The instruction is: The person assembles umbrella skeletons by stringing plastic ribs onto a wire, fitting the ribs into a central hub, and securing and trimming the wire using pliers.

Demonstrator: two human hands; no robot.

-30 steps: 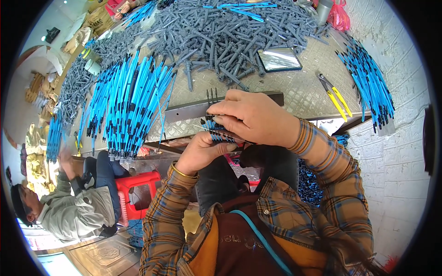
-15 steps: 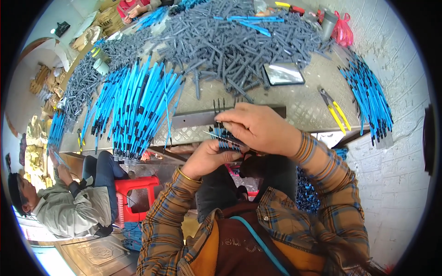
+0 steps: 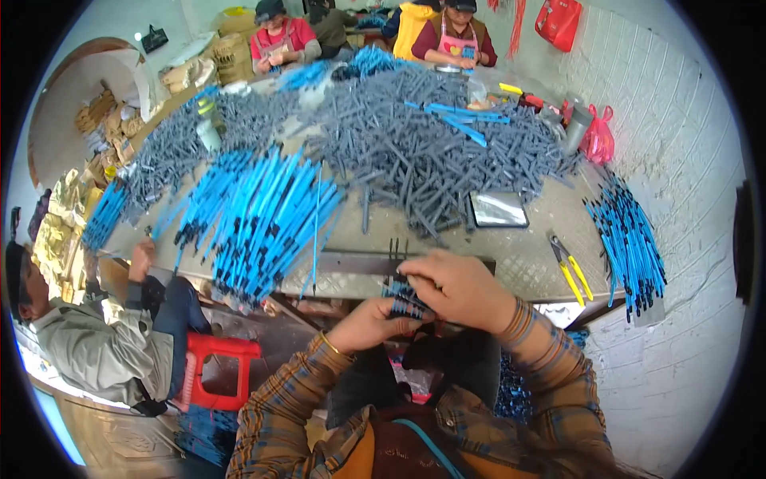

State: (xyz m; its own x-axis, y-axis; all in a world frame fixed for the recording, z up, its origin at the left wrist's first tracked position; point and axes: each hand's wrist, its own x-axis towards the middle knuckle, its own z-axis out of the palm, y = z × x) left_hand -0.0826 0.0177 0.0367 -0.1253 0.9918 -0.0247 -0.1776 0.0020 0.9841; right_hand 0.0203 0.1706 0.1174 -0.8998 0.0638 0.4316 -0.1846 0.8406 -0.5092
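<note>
Head view, looking down: your left hand (image 3: 369,323) and right hand (image 3: 459,287) meet at the near edge of the surface (image 3: 519,251), both closed around a small bundle of blue and grey sticks (image 3: 407,299). Just beyond them a metal bar (image 3: 351,262) with upright pins lies on the surface. Long blue rods (image 3: 263,215) fan out to your left, a heap of grey pieces (image 3: 423,152) sits farther back, and yellow-handled pliers (image 3: 570,267) rest to your right.
</note>
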